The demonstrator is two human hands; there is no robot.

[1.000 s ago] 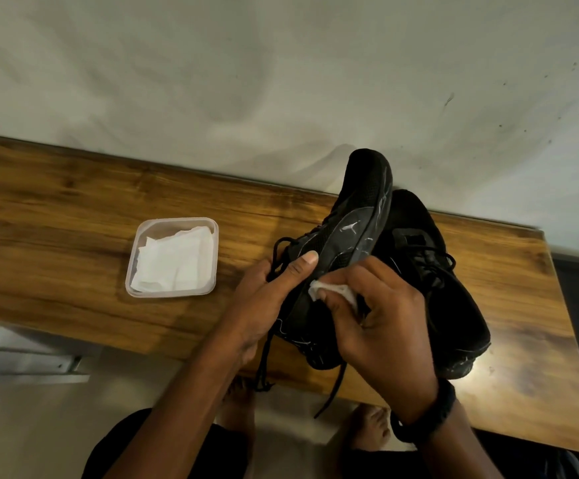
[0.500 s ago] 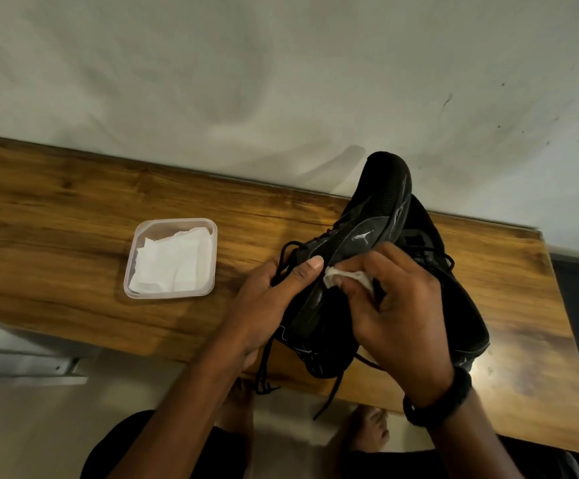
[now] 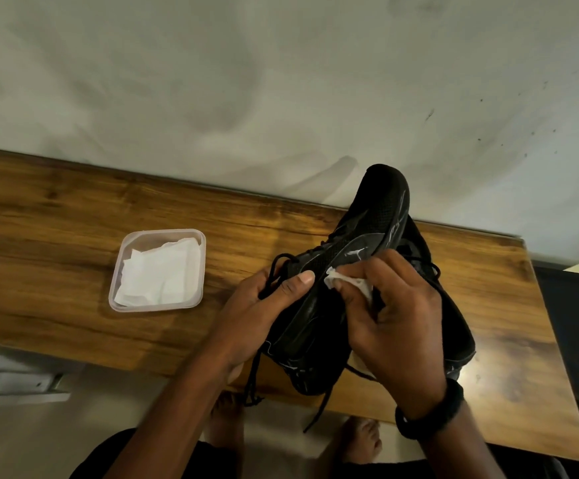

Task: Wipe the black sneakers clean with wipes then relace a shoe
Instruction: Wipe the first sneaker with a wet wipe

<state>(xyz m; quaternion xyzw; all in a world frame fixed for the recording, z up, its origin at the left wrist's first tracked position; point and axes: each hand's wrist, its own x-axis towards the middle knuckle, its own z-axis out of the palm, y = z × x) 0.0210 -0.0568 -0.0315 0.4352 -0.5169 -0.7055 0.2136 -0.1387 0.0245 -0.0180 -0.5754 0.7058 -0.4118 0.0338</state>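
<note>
My left hand grips a black sneaker at its collar and laces, holding it tilted on its side above the wooden table, toe pointing away. My right hand pinches a crumpled white wipe against the sneaker's side, just below its small silver logo. A second black sneaker lies on the table behind the held one, mostly hidden by it and my right hand. Loose black laces hang off the table's near edge.
A clear plastic tub holding folded white wipes sits on the table to the left of the shoes. A grey wall rises behind the table. My bare feet show below the near edge. A dark cabinet stands at right.
My right hand has slid the wipe forward along the sneaker's side toward the logo. The held sneaker has shifted slightly right and away; my left hand keeps its grip.
</note>
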